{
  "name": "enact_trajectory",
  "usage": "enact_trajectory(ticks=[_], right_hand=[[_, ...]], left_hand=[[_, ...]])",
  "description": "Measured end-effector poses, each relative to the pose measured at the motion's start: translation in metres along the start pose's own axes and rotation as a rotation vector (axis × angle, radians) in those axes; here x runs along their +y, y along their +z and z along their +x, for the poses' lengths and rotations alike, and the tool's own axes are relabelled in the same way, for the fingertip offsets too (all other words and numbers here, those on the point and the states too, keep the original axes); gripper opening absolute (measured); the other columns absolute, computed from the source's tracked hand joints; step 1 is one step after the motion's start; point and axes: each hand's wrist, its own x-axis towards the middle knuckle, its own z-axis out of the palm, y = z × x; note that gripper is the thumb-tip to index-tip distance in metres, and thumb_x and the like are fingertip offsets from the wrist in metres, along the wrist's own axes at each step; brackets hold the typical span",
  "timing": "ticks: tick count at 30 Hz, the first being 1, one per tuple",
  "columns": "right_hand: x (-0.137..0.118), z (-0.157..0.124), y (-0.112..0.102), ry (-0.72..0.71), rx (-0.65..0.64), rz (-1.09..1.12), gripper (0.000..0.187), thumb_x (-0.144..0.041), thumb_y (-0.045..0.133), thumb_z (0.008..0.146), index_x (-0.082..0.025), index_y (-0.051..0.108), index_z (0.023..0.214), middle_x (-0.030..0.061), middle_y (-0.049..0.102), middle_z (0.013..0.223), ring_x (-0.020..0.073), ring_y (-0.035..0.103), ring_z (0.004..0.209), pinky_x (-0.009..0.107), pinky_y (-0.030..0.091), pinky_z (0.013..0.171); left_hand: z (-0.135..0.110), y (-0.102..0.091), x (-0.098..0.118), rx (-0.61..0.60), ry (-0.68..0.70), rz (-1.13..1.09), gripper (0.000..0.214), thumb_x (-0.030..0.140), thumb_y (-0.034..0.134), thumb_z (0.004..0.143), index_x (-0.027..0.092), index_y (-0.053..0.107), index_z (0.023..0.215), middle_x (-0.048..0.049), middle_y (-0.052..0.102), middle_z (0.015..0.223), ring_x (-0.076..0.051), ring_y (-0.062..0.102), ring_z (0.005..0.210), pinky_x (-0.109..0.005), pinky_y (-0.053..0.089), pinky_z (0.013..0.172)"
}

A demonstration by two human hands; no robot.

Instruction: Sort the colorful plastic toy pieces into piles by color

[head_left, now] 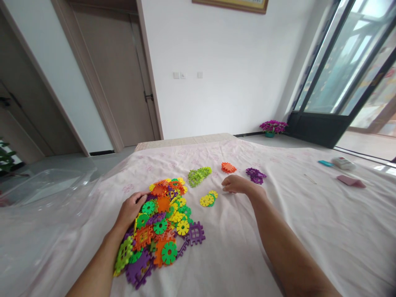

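Note:
A heap of plastic building pieces [161, 227], square window pieces and round notched discs in orange, green, yellow and purple, lies on the cloth. My left hand [131, 207] rests against its left edge, thumb and forefinger slightly apart. My right hand [236, 184] is over the cloth with curled fingers; whatever they hold, if anything, is hidden. Around it lie small sorted groups: lime-green squares [198, 176], orange pieces [228, 167], purple pieces [255, 175], and yellow and green discs [208, 199]. The right hand sits between the orange pieces and the discs.
A pale patterned cloth [293, 214] covers the surface. Clear plastic packaging [46, 206] lies at the left. Toward the far right are a pink piece [351, 181], a white packet [342, 163] and a turquoise item [325, 163]. A flower pot [269, 134] stands by the wall.

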Motion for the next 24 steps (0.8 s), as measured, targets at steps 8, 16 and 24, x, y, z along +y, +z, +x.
enact_trajectory(ticks=[8,16,24], right_hand=[[-0.026,0.011,0.019,-0.242,-0.004,-0.131,0.051,-0.034,0.078,0.062,-0.023,0.069,0.111,0.0034,0.067,0.101,0.0189,0.062,0.087,0.024,0.044,0.071],[-0.037,0.022,0.048,-0.294,0.007,-0.265,0.050,-0.035,0.083,0.055,-0.023,0.066,0.101,0.0023,0.062,0.101,0.0185,0.057,0.087,0.023,0.039,0.068],[-0.046,0.020,0.042,-0.257,0.126,-0.326,0.023,-0.031,0.069,0.071,-0.020,0.063,0.091,0.0008,0.064,0.086,0.0141,0.053,0.072,0.023,0.028,0.057]], left_hand=[[0.000,0.000,0.000,0.013,0.002,0.003,0.045,0.053,0.048,0.084,0.022,0.071,0.109,-0.0024,0.071,0.115,-0.023,0.063,0.109,-0.029,0.046,0.095],[0.000,0.001,0.000,0.014,0.004,-0.013,0.044,0.052,0.048,0.084,0.023,0.071,0.109,-0.0015,0.071,0.115,-0.022,0.063,0.110,-0.029,0.045,0.097],[0.000,0.000,-0.001,0.007,0.009,-0.015,0.045,0.052,0.048,0.085,0.022,0.070,0.109,-0.0031,0.071,0.116,-0.023,0.062,0.110,-0.030,0.045,0.097]])
